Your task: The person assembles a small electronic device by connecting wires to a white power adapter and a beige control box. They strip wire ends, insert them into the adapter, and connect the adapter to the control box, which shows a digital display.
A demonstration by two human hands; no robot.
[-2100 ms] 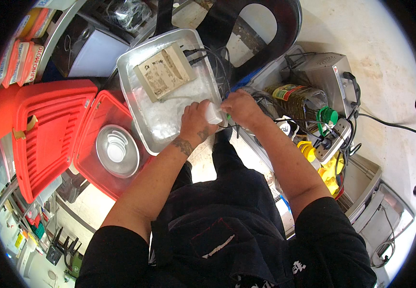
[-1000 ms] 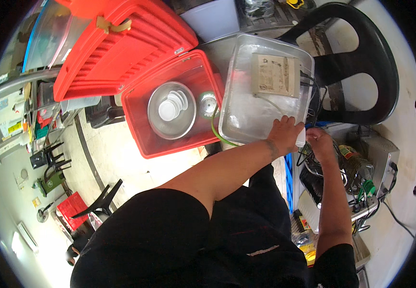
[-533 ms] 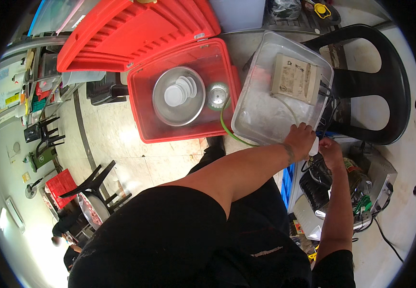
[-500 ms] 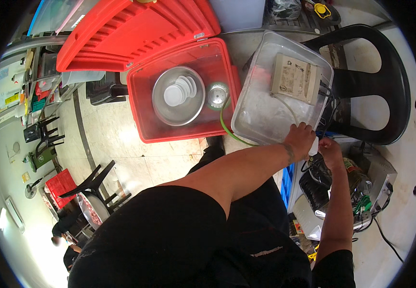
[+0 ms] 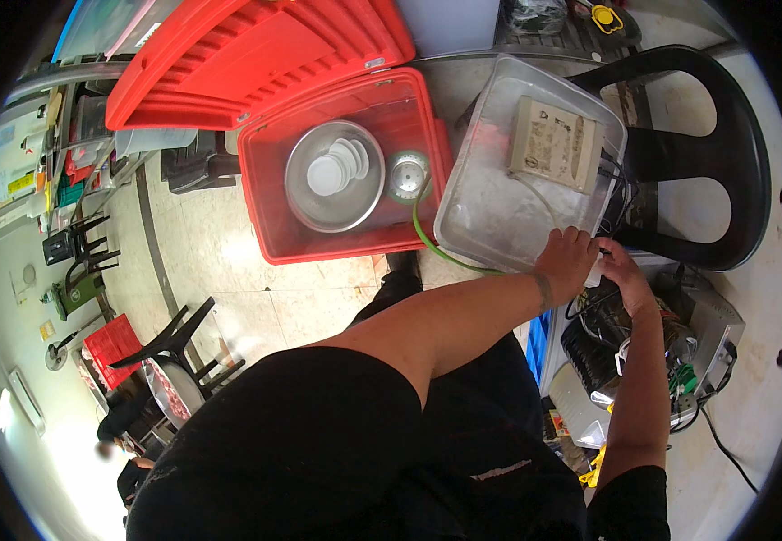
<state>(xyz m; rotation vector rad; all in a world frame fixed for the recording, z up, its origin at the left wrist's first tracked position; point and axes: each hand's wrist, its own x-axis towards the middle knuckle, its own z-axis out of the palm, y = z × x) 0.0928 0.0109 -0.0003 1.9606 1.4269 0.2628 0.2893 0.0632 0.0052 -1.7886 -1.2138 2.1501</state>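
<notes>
White block (image 5: 594, 277) is at three o'clock in the view, at the five o'clock corner of a metal tray (image 5: 481, 221). The left hand (image 5: 567, 264) is closed around it, fingers curled over its near side. The right hand (image 5: 625, 278) has its fingers bent together at the block's far side; whether they pinch something is too small to tell.

Around four o'clock, beside and beyond the right forearm (image 5: 639, 383), lie dark cables (image 5: 582, 347) and a metal appliance (image 5: 714, 323). Inside the tray, toward its one o'clock corner, sits a tan box (image 5: 555, 144) with wires leaving its right side. A black chair (image 5: 680, 155) shows its back at two o'clock.

At eleven o'clock, an open red bin (image 5: 337, 249) holds a metal bowl (image 5: 341, 214) with white lids (image 5: 326, 175) in it. A green tube (image 5: 421, 225) curves from the bin toward the left forearm (image 5: 472, 316). Farther off, at eight o'clock, people in dark clothes (image 5: 127, 410) are beside a round pan (image 5: 191, 392).
</notes>
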